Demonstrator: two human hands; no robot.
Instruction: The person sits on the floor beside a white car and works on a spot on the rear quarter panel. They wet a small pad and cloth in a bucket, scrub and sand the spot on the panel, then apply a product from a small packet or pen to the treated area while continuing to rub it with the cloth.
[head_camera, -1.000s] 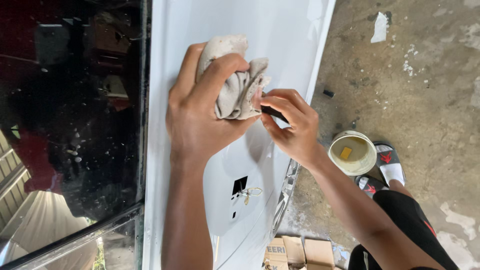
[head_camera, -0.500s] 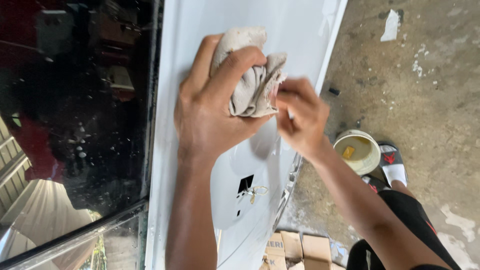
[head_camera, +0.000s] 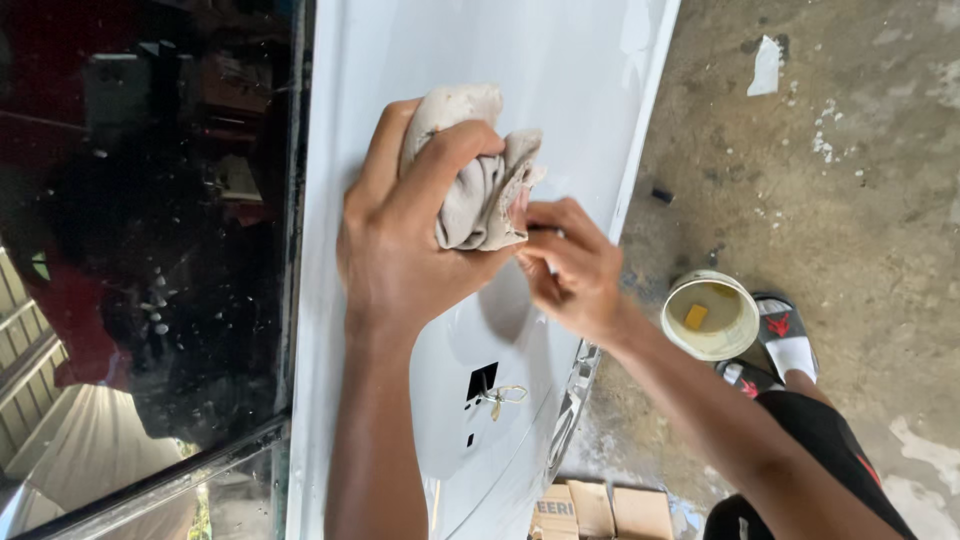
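Left hand: my left hand (head_camera: 400, 250) is closed around a bunched rag (head_camera: 480, 185), thumb and fingers wrapped over it so the wad stays firm against the panel.
Right hand: my right hand (head_camera: 570, 270) has its fingertips pinched together at the rag's lower edge; they seem to nip a fold of cloth, though I cannot tell if something small sits between them.
Rag: off-white and crumpled, pressed on the white door (head_camera: 560, 80), just above the dished handle recess.
Door: glossy white car panel; below my hands is a bare square hole (head_camera: 481, 381) with a bit of wire hanging from it, where a handle would sit.
Window: dark glass (head_camera: 150, 220) to the left, reflecting the surroundings.
Tub: a round open tub (head_camera: 710, 315) of yellowish stuff stands on the concrete floor (head_camera: 860, 180), just beside my sandal (head_camera: 785, 335), within easy reach.
Boxes: flattened cardboard (head_camera: 600, 512) lies below the door's edge.
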